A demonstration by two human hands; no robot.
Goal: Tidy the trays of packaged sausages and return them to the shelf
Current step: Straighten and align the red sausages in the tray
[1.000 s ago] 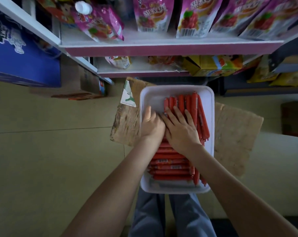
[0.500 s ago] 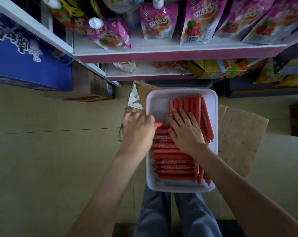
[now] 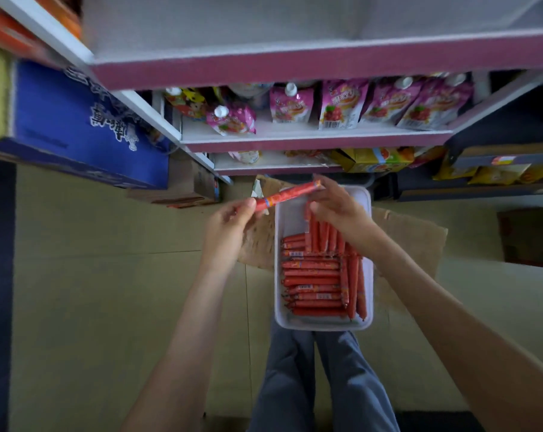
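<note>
A white tray (image 3: 281,219) lies on cardboard on the floor, holding several red packaged sausages (image 3: 313,275), some laid crosswise and some lengthwise. One red sausage (image 3: 284,195) is lifted above the tray's far left corner. My left hand (image 3: 229,226) pinches its left end and my right hand (image 3: 338,207) holds its right end. The pink-edged shelf (image 3: 295,73) rises just behind the tray.
Pink spouted pouches (image 3: 338,107) stand on the middle shelf, yellow cartons (image 3: 373,159) on the lowest one. A blue box (image 3: 77,126) sits at the left. Flattened cardboard (image 3: 407,238) lies under the tray. My legs in grey trousers (image 3: 320,375) are below the tray.
Both hands have left the sausages in the tray and risen, lifting one sausage between them. The view has tilted upward, showing more of the shelves.
</note>
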